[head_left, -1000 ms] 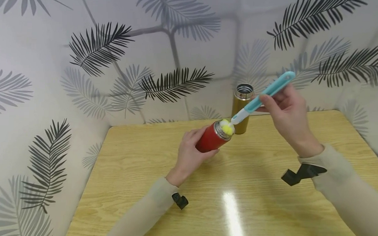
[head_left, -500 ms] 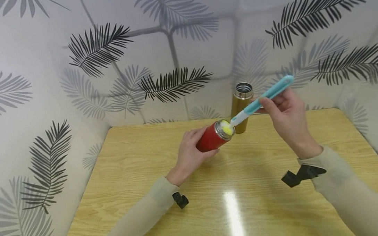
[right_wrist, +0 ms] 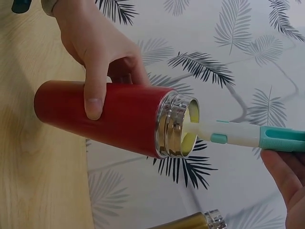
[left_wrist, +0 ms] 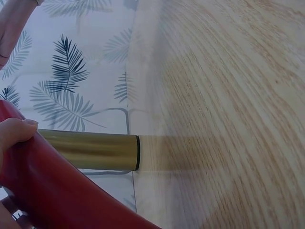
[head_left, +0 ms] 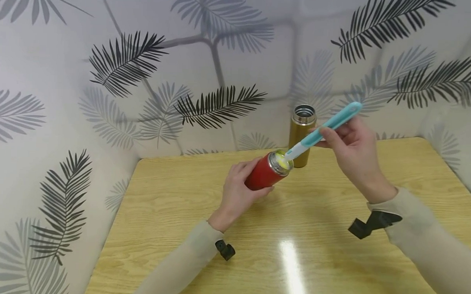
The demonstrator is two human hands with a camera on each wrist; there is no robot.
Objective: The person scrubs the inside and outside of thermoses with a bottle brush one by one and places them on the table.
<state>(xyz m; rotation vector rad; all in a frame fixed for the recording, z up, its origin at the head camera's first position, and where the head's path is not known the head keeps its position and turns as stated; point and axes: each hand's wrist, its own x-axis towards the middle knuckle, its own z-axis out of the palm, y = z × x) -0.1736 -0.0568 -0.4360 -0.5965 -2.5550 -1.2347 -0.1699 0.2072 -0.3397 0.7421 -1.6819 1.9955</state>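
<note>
My left hand [head_left: 237, 193] grips a red thermos bottle [head_left: 263, 173] round its body, tilted with its lidless steel mouth up and to the right. In my right hand [head_left: 356, 154] is a bottle brush with a teal and white handle [head_left: 329, 125], pinched between thumb and fingers. The yellow and white sponge head [head_left: 283, 161] sits inside the mouth of the red bottle, mostly hidden by the rim. In the right wrist view the white neck of the brush [right_wrist: 233, 134] enters the steel mouth [right_wrist: 178, 125] straight on.
A gold thermos bottle [head_left: 299, 136], also without a lid, stands upright on the wooden table [head_left: 171, 196] behind the red one, near the back edge. The wall behind [head_left: 258, 65] is covered in leaf-patterned paper.
My right hand has moved slightly down and left, and the sponge head has sunk deeper into the red bottle. My left hand and the bottle have stayed nearly still.
</note>
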